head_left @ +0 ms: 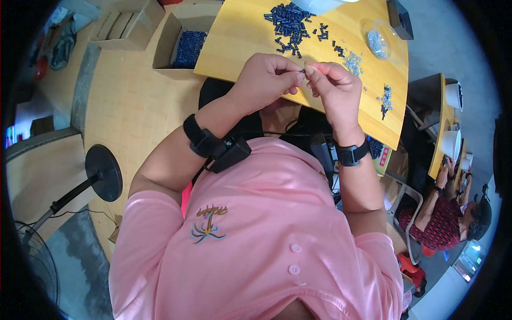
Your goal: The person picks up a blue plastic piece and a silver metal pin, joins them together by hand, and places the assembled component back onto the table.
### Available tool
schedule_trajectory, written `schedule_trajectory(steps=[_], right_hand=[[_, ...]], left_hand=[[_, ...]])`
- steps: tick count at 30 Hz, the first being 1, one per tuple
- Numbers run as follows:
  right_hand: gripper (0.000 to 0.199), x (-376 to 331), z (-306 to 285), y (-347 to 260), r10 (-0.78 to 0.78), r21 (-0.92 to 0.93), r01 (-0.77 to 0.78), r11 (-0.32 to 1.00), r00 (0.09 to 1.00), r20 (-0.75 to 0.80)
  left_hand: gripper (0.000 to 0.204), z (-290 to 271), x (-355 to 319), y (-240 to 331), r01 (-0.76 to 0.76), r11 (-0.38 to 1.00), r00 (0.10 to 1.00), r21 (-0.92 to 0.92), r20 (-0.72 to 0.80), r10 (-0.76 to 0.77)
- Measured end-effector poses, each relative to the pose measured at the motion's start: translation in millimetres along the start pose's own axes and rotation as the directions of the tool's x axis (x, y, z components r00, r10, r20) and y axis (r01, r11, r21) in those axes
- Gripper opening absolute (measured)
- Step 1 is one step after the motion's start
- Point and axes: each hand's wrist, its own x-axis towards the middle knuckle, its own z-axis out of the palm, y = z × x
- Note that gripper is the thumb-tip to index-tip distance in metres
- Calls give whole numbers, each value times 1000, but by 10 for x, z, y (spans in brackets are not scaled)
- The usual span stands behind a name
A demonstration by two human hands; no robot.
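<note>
My left hand and my right hand meet over the near edge of the yellow table. The left fingers pinch a tiny dark part. My right thumb and index finger press together right beside it; whatever they grip is too small to make out. Beyond my hands lies a heap of small black plastic parts. Farther right are loose, small silvery pieces, with a mixed little cluster of silvery and black ones near the right edge. A clear round dish holds more silvery pieces.
A white bowl stands at the table's far edge, a black box at its far right corner. Left of the table, a cardboard box holds black parts. At far left is a fan. Another person works at right.
</note>
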Motion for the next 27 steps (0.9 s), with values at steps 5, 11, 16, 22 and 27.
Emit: schedule_trajectory(steps=[5, 11, 16, 22, 27], right_hand=[[6, -39, 24, -103, -263, -180, 274, 945, 961, 82], [10, 68, -74, -254, -53, 300, 52, 953, 999, -6], [11, 81, -157, -238, -33, 391, 31, 920, 999, -3], [11, 60, -190, -203, -6, 399, 3, 917, 1000, 5], [11, 46, -209, -219, -15, 372, 35, 928, 998, -57]], left_hand=[[15, 46, 11, 60, 37, 997, 999, 63, -12, -37], [19, 99, 103, 247, -118, 990, 992, -76, 29, 120], [22, 147, 74, 319, -17, 997, 999, -75, 28, 19], [25, 186, 91, 258, 49, 992, 997, -117, 58, -42], [26, 198, 97, 268, -1, 997, 999, -80, 49, 5]])
